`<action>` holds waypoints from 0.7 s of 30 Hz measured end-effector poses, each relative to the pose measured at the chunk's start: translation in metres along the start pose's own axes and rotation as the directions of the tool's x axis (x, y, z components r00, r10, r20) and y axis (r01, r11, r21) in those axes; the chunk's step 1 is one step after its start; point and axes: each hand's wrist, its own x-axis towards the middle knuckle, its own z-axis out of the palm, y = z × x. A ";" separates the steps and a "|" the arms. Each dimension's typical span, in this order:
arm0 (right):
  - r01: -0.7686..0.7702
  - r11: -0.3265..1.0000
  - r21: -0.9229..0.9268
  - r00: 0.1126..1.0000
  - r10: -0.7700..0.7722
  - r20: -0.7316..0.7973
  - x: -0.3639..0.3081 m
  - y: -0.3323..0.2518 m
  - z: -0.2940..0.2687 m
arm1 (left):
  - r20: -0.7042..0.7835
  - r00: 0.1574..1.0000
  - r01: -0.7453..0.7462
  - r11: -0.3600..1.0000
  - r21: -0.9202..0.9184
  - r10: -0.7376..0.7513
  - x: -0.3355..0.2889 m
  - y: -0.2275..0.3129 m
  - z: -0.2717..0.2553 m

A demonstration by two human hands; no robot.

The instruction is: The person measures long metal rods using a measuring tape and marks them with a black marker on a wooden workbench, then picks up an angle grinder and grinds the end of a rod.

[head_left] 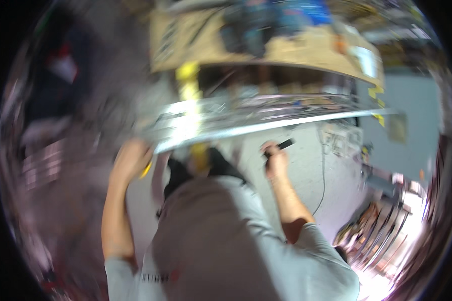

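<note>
My left hand (132,156) is closed beside the near left end of a long shiny metal strip (266,123). A small yellow thing (146,170) pokes out at its thumb side, too blurred to name. Farther right, below the strip and apart from it, my right hand (276,159) is wrapped round a short black rod-like thing (285,144). Its upper end sticks out past my fingers, and its kind does not show. The metal strip runs crosswise in front of me, rising slightly to the right, along the front of a low shelf.
Above the shelf lies a wooden tabletop (206,52) with dark and blue items on it. A yellow post (188,83) stands at its front. A grey panel (412,125) is at the right, and a thin cable (323,175) runs over the pale floor (301,180). Motion smears the left side.
</note>
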 end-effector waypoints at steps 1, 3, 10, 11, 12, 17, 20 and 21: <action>-0.017 0.989 0.149 0.983 0.044 -0.176 0.013 -0.008 -0.005 | -0.011 0.998 -0.064 0.997 -0.052 0.063 0.002 -0.006 0.003; -0.061 0.957 0.283 0.923 0.163 -0.349 0.033 -0.022 -0.025 | 0.137 0.990 0.035 0.995 -0.097 -0.021 -0.005 -0.005 -0.002; 0.180 0.702 0.689 0.894 0.174 -0.412 0.104 -0.087 -0.119 | 0.362 0.904 0.360 0.861 -0.360 -0.227 -0.030 0.010 -0.024; 0.203 0.671 0.713 0.908 0.142 -0.393 0.122 -0.085 -0.136 | 0.367 0.903 0.372 0.831 -0.413 -0.222 -0.036 0.019 -0.031; 0.227 0.640 0.734 0.921 0.105 -0.376 0.137 -0.089 -0.151 | 0.322 0.921 0.359 0.799 -0.482 -0.220 -0.042 0.003 -0.023; 0.284 0.703 0.652 0.854 0.124 -0.506 0.155 -0.111 -0.186 | 0.524 0.814 0.504 0.755 -0.419 -0.252 -0.056 0.054 -0.053; 0.225 0.565 0.794 0.948 0.060 -0.312 0.141 -0.137 -0.213 | 0.485 0.800 0.588 0.628 -0.510 -0.354 -0.063 0.106 -0.055; 0.249 0.484 0.839 0.959 -0.005 -0.282 0.149 -0.139 -0.228 | 0.507 0.812 0.547 0.675 -0.494 -0.288 -0.058 0.097 -0.050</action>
